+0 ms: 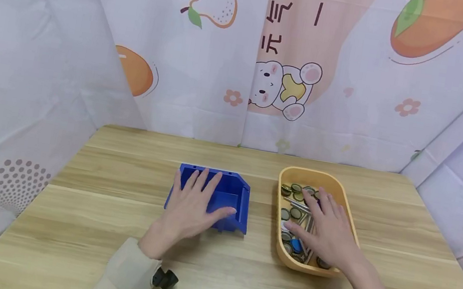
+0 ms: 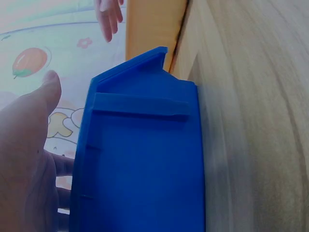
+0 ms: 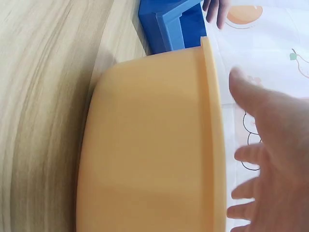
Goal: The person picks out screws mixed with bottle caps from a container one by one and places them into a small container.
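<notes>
My left hand (image 1: pixel 190 209) hovers over a blue plastic bin (image 1: pixel 224 204), palm down with fingers spread. In the left wrist view the bin's side wall (image 2: pixel 145 159) fills the middle, and the hand stays above its rim. No thing is held in it. Over the yellow-orange tray (image 1: pixel 350 224) my right hand (image 1: pixel 332 234) is likewise spread, its thumb and fingers above the contents. Several bottle caps (image 1: pixel 295 214) lie in the tray with thin metal rods (image 1: pixel 298 204) and a blue cap (image 1: pixel 296 245). The right hand covers part of them.
Both containers stand on a wood-grain table (image 1: pixel 245 288), the bin left and the tray right. A printed curtain (image 1: pixel 200 109) hangs behind the table's far edge, with more white cloth (image 1: pixel 36 58) at the left. A small black device (image 1: pixel 164 280) sits at the left wrist.
</notes>
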Demonstrator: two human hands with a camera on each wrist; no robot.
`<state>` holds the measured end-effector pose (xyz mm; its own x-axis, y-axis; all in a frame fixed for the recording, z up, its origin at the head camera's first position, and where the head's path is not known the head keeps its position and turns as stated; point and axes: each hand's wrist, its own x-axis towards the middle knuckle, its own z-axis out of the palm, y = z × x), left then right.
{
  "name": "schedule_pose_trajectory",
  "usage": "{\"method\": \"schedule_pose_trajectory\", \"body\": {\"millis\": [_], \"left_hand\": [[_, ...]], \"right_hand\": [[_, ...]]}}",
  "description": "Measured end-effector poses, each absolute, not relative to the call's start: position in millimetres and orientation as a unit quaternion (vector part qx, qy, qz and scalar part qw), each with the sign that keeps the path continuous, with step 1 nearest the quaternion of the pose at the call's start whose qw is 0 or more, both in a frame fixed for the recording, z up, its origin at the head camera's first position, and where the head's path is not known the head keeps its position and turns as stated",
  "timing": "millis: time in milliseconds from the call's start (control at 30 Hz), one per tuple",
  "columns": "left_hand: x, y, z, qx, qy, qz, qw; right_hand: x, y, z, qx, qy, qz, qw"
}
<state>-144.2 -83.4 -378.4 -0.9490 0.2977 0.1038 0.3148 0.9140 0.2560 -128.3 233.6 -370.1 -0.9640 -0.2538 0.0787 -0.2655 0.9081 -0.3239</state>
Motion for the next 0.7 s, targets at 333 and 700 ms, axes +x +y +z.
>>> {"method": "schedule_pose_trajectory", "body": {"millis": [333,700], "left_hand": [[-146.4,-82.8,-368.5,-0.143,-0.969,-0.198,0.015],[-157.4,-64.8,-354.9,-0.167,-0.97,-0.177,-0.01]], "right_hand": [[-134.3,247.1,-364.2,0.108,-0.972,0.189,0.093],[-137.1,275.5,-366.8,0.082,-0.977,0.165,0.105]]}}
